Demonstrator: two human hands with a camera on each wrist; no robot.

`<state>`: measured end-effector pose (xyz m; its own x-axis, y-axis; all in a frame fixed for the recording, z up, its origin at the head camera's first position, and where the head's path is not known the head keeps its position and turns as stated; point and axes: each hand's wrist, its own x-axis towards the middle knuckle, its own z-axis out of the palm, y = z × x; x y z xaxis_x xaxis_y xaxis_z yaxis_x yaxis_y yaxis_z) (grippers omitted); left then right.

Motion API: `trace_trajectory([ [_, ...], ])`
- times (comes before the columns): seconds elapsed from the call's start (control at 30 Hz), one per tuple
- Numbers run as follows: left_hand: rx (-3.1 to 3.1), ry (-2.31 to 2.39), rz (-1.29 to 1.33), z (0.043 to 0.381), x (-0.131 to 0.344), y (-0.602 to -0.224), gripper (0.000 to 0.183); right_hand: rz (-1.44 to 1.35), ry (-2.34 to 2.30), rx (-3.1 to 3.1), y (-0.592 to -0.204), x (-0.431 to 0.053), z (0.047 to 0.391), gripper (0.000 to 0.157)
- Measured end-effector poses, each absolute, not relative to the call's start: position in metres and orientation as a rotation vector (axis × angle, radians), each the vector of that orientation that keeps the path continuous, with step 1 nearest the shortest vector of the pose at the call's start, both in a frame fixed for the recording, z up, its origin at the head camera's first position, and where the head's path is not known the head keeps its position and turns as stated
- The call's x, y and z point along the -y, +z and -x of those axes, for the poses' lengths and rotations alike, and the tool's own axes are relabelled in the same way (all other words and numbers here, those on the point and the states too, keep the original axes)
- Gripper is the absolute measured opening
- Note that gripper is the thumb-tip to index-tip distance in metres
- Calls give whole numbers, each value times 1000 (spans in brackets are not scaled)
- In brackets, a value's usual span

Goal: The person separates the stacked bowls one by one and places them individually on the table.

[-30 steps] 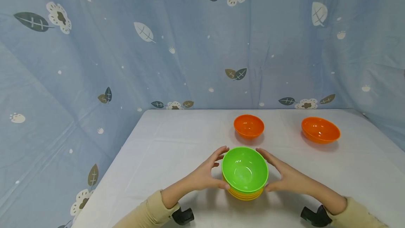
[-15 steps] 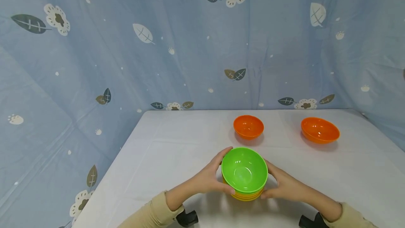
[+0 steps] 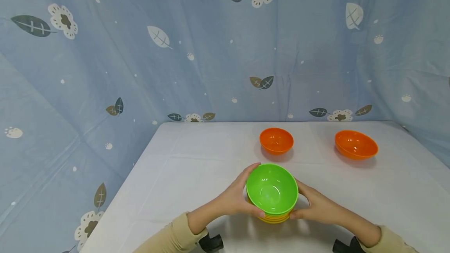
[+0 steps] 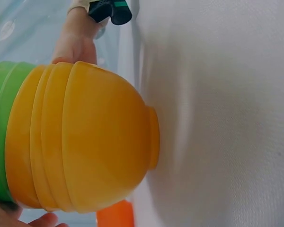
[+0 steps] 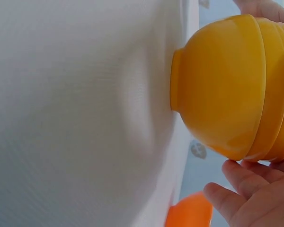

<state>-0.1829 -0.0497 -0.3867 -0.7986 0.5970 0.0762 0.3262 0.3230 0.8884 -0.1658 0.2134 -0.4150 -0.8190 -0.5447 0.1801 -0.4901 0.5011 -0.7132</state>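
A nested stack of bowls stands between my two hands, green on top of yellow. The green bowl (image 3: 272, 190) faces up in the head view, with the rims of the yellow bowls (image 3: 275, 218) just below it. My left hand (image 3: 240, 196) curves around the stack's left side, thumb at the front and fingers toward the back. On the opposite side my right hand (image 3: 314, 205) grips likewise, its thumb low at the front. From the left wrist, the lowest yellow bowl (image 4: 104, 137) shows its foot close to the cloth. Right fingertips lie right at the yellow rims in the right wrist view.
Behind the stack sits a small orange bowl (image 3: 276, 141). Another orange bowl (image 3: 356, 145) is farther right. A white cloth (image 3: 190, 155) covers the table, and a blue patterned curtain (image 3: 211, 50) hangs along its back and left side.
Both hands have closed in on the stack from slightly apart, the left moving right and the right moving left. The bowls stay in about the same place.
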Motion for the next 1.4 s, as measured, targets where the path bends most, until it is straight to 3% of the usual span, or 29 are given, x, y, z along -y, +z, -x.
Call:
trace_trajectory([
  [0.77,-2383,1555,-806,183,47,-381,98,951,-1256,-2610,-414,-214,168,95],
  [1.4,-2302,1680,-830,189,55,-360,98,1022,-1268,-2603,-415,-215,168,95],
])
